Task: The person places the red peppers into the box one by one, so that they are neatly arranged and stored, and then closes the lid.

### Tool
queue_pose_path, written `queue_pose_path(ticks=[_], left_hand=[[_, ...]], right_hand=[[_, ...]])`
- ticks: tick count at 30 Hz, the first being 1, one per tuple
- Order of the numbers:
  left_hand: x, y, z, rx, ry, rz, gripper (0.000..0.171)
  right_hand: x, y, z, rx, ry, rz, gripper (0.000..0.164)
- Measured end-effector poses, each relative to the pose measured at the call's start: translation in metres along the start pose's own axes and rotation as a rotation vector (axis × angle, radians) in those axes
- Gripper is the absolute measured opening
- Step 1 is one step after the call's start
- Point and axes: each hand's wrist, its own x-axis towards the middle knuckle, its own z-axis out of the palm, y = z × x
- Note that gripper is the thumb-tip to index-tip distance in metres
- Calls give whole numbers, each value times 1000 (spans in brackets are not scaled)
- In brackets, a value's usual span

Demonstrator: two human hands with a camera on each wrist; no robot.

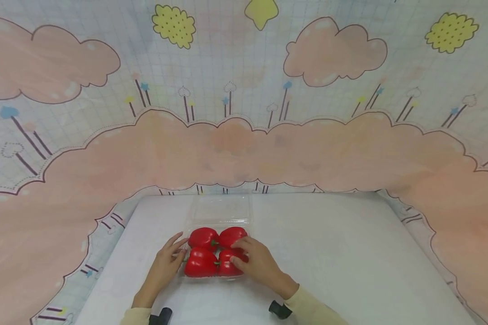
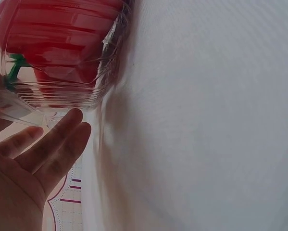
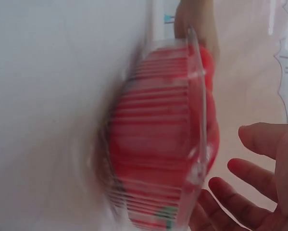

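Observation:
Several glossy red bell peppers (image 1: 201,263) with green stems lie in a clear plastic clamshell box (image 2: 62,96), its lid (image 1: 221,208) folded open toward the back. My left hand (image 1: 167,262) is at the box's left side, fingers extended and fingertips right at the ribbed wall; part of the thumb is hidden by the frame edge in the left wrist view. Over the right-hand peppers hovers my right hand (image 1: 258,262), overlapping them in the head view. From the right wrist view, its fingers (image 3: 237,204) are spread and slightly bent, with nothing gripped between them.
The box stands on a white tabletop (image 1: 329,253), left of its middle. Behind and around hangs a cloth (image 1: 244,153) printed with pink clouds. Dark wrist-camera mounts (image 1: 279,310) sit at both wrists, below light yellow sleeves (image 1: 313,309).

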Motion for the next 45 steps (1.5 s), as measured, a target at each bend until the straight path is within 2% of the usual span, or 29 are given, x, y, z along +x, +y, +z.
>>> queue_pose_path(ticks=[7, 12, 23, 30, 45], left_hand=[[1, 0, -1, -4, -7, -10, 41], [2, 0, -1, -8, -15, -19, 41], [1, 0, -2, -6, -11, -21, 41], [1, -2, -2, -5, -5, -17, 41], [-1, -2, -1, -21, 5, 8, 39]], right_hand=[[11, 11, -14, 98, 29, 22, 37], [21, 22, -18, 121, 68, 47, 38], [41, 42, -16, 175, 138, 148, 42], [55, 52, -12, 263, 204, 183, 50], [78, 64, -2, 301, 177, 302, 50]])
